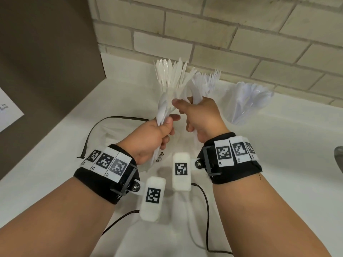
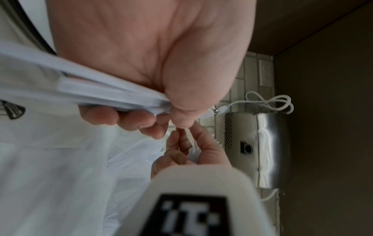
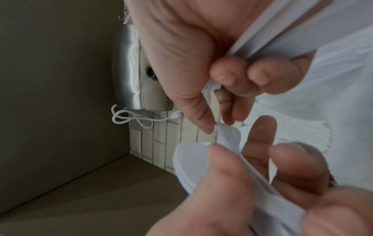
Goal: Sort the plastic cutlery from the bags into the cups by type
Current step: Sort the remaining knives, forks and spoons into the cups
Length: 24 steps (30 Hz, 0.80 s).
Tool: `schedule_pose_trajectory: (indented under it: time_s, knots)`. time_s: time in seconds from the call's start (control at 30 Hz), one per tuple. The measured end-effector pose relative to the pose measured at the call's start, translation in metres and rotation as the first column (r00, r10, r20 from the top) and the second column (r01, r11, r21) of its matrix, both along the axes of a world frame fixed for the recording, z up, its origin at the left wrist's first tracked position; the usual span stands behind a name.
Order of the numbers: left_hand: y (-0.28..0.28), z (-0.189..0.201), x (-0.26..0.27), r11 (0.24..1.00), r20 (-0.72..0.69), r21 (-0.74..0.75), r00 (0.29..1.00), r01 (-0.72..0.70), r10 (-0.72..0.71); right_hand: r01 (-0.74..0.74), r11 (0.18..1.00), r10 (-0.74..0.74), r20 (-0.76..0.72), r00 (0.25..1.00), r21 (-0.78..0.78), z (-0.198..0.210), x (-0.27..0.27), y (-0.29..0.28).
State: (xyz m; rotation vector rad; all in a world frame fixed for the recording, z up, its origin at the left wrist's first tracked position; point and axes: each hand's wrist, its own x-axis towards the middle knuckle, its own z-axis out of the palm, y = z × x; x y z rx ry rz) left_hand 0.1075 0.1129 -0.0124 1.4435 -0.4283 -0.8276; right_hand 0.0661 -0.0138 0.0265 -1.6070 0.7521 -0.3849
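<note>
My left hand (image 1: 167, 128) grips a bundle of white plastic spoons (image 1: 163, 108) by the handles, bowls up; their handles (image 2: 101, 92) run across its palm. My right hand (image 1: 185, 108) holds other white cutlery (image 1: 197, 96) under its curled last fingers; I cannot tell which type. Its thumb and forefinger (image 3: 203, 118) touch the top of the spoon bowls (image 3: 193, 159). Behind the hands stand three clear cups: one with knives (image 1: 172, 75), one with forks (image 1: 210, 80), and one with spoons (image 1: 246, 101) at the right. A clear plastic bag (image 1: 115, 138) lies under the hands.
A white counter (image 1: 55, 164) meets a tile wall behind the cups and a brown cabinet side (image 1: 46, 52) at the left. A black cable (image 1: 89, 138) loops by the bag. A metal wall unit (image 2: 262, 151) with a white cord hangs above. A sink rim (image 1: 338, 158) shows at the right edge.
</note>
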Motion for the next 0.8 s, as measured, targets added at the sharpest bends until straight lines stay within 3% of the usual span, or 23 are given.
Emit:
schedule_pose_trajectory:
  time_s: [0.13,0.23,0.3,0.43,0.6,0.8]
  knots:
    - [0.004,0.002,0.003,0.990,-0.200,-0.117,0.974,0.083,-0.106,0.044,0.999,-0.044,0.064,0.997,0.007,0.001,0.000,-0.003]
    - [0.005,0.006,0.003,0.982,-0.232,-0.149,0.962,0.112,-0.145,0.095,0.994,-0.101,0.153,0.983,0.045,-0.001,0.002,-0.006]
    - [0.004,0.009,0.002,0.984,-0.240,-0.143,0.960,0.110,-0.142,0.045,0.997,-0.055,0.148,0.988,0.067,-0.002,0.001,-0.005]
    - [0.000,0.007,0.000,0.995,-0.222,-0.066,0.971,0.074,-0.087,-0.063,0.986,0.054,0.061,0.997,0.154,-0.009,-0.001,-0.001]
    - [-0.001,0.000,0.007,0.998,-0.196,0.016,0.978,-0.062,0.064,0.079,0.971,-0.119,0.170,0.978,0.227,0.003,0.004,-0.029]
    - [-0.010,0.012,0.014,0.997,-0.163,-0.034,0.984,-0.073,0.067,0.290,0.955,-0.223,0.487,0.844,-0.065,0.044,0.041,-0.091]
